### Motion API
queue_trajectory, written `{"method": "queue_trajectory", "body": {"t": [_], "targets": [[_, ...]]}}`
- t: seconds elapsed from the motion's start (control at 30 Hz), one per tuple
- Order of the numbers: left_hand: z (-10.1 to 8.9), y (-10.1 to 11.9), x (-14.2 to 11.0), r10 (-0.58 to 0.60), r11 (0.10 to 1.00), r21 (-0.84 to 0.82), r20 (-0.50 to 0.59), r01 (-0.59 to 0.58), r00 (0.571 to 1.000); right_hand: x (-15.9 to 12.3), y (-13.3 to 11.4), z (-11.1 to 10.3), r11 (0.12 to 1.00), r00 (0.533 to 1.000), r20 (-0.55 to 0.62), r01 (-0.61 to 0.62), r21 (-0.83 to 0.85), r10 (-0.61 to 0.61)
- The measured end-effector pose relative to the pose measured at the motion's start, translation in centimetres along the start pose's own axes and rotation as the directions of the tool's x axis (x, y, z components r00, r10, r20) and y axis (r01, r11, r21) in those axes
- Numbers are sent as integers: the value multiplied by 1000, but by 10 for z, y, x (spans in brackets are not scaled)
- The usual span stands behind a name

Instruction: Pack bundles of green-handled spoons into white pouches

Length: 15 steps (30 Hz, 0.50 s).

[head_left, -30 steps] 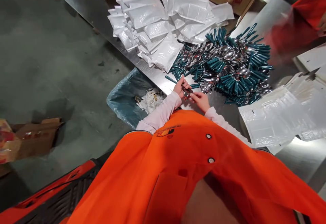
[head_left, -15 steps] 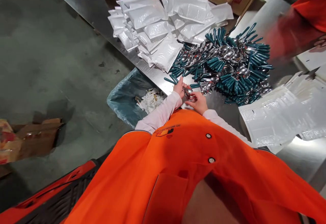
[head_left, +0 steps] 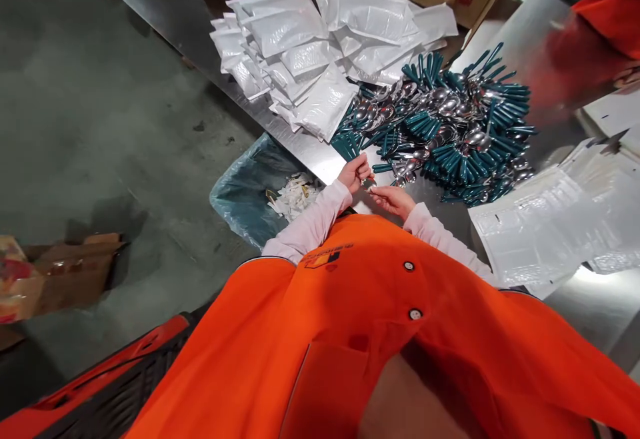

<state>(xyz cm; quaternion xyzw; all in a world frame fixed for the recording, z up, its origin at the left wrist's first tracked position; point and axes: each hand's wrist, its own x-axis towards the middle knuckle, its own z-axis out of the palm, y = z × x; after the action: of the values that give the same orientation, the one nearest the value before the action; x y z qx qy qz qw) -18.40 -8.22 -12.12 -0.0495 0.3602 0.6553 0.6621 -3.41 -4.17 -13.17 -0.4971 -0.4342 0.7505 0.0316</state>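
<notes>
My left hand [head_left: 354, 173] is closed around a small bunch of teal-handled spoons [head_left: 367, 181] at the near edge of the steel table [head_left: 310, 149]. Their teal handles stick out past its fingers toward the pile. My right hand [head_left: 395, 199] sits just beside it, fingers pinched at the spoon bowls. A big heap of teal-handled metal spoons [head_left: 450, 132] lies right behind both hands.
Stacked white padded pouches [head_left: 320, 46] fill the far side of the table. Flat white bags [head_left: 545, 226] lie to the right. A teal-lined bin with paper scraps [head_left: 265, 192] stands below the table edge. Another person's red sleeve [head_left: 575, 66] is at the right, blurred.
My hands have stayed together at the table edge and turned slightly. The spoon bowls that showed between them are now mostly covered by my fingers.
</notes>
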Motion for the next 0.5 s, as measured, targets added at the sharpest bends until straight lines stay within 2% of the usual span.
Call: {"method": "queue_trajectory", "body": {"t": [0.1,0.2,0.27,0.33,0.37,0.43,0.5], "targets": [[-2,-3,3,2,1000,-1,-43,-2,999,0,8,5,999,998,-40,-36,41,38],[-3,-6,5,30,999,29,-96,-27,995,0,15,7,1000,1000,1,-9,12,9],[-4,-5,5,76,997,19,-143,-74,987,4,16,-1,983,1000,3,4,-181,-3],[-5,-3,4,106,994,-2,-199,-108,974,12,14,-19,917,994,-81,29,-398,-67],[-7,-3,4,110,993,-9,-223,-115,969,17,13,-30,865,975,-163,49,-499,-149],[-12,-3,5,100,994,-19,-244,-108,964,29,13,-53,741,877,-323,56,-669,-357],[-20,-6,8,64,996,-45,-227,-76,972,40,17,-73,608,782,-370,14,-794,-501]]}}
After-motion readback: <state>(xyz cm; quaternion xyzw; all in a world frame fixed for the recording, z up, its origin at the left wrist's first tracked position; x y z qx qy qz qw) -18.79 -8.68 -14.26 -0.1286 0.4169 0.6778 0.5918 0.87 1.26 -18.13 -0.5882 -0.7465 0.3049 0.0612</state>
